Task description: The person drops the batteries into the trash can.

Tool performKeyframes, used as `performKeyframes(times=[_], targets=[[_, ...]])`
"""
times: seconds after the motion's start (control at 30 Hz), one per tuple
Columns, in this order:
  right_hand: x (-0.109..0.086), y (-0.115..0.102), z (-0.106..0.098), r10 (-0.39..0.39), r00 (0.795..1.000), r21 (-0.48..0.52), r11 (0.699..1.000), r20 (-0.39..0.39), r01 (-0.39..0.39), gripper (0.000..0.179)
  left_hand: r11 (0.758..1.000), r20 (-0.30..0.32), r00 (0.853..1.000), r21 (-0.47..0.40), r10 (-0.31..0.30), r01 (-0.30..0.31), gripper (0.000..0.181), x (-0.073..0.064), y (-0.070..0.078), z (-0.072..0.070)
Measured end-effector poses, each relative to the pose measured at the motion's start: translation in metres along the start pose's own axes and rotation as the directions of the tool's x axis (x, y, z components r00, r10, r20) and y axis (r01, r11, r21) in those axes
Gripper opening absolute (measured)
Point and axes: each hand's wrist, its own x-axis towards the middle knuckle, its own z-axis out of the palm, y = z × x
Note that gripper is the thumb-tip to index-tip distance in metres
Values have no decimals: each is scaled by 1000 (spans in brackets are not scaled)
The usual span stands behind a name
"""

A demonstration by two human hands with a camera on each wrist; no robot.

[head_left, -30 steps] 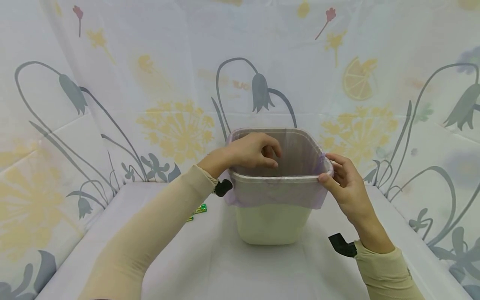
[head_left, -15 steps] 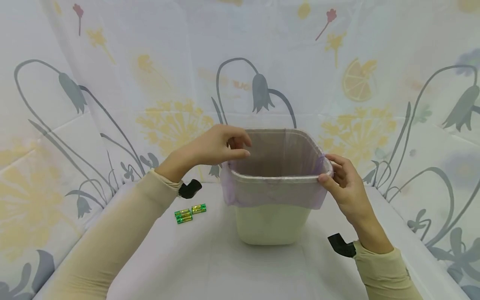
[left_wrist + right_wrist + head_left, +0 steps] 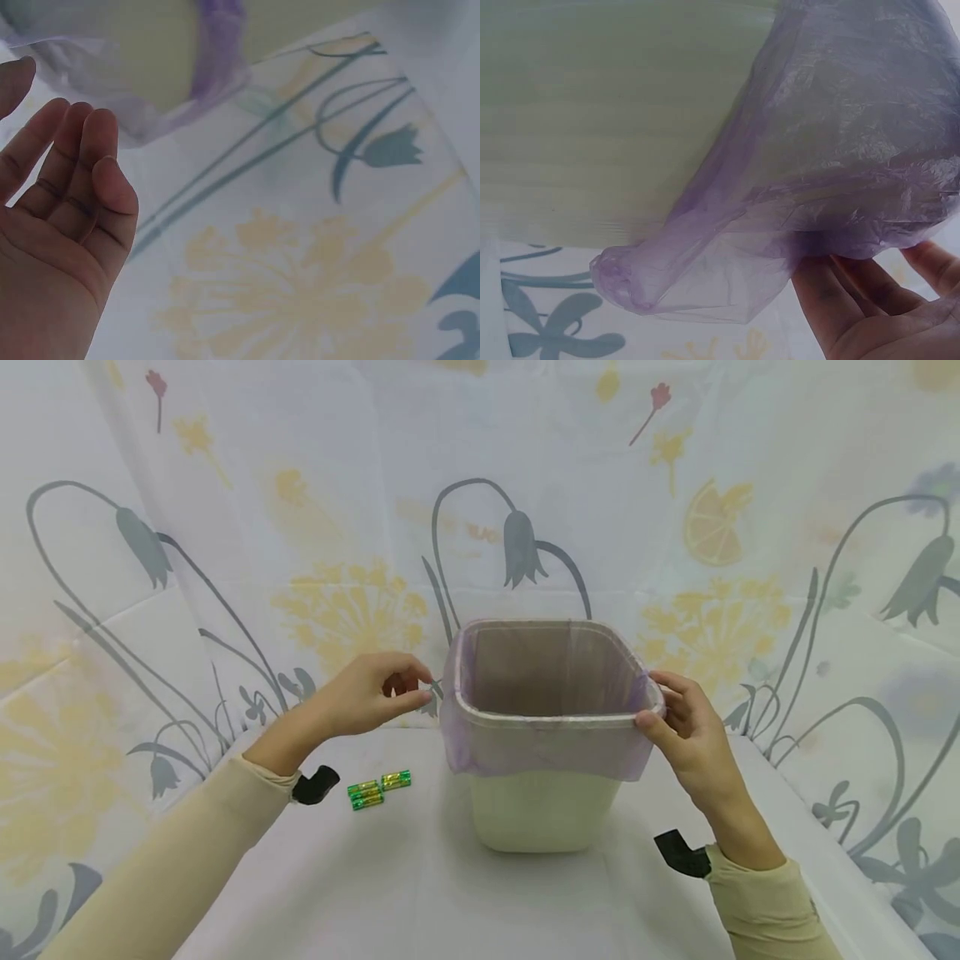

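Note:
A pale trash bin (image 3: 547,814) stands upright, lined with a thin purple trash bag (image 3: 555,752) folded down over its rim. My right hand (image 3: 693,739) holds the rim at the right corner, thumb at the front. In the right wrist view, that hand's fingers (image 3: 821,296) touch the bag's underside. Left of the bin, my left hand (image 3: 367,693) hovers with loosely bent fingers and nothing in them. The left wrist view has this hand (image 3: 52,255) just apart from the hanging bag edge (image 3: 217,67).
Several green-and-gold batteries (image 3: 367,795) lie on the white tabletop (image 3: 480,910) left of the bin, below my left hand. A flower-printed cloth (image 3: 360,510) closes off the back and both sides.
My left hand has come out of the bin's opening and moved left and down, bringing the batteries into full view. The right hand keeps its place on the rim.

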Motion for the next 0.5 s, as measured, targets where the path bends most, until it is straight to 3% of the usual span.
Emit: performKeyframes(times=[0.27,0.5], targets=[[0,0,-1,-3,1000,-12,1000,1,3,50,997,64,995,-8,-75,76,21,-29,-33,20],[-1,-1,0,-1,1000,-9,1000,0,1,50,990,132,982,-29,-136,141,23,-53,-58,44]])
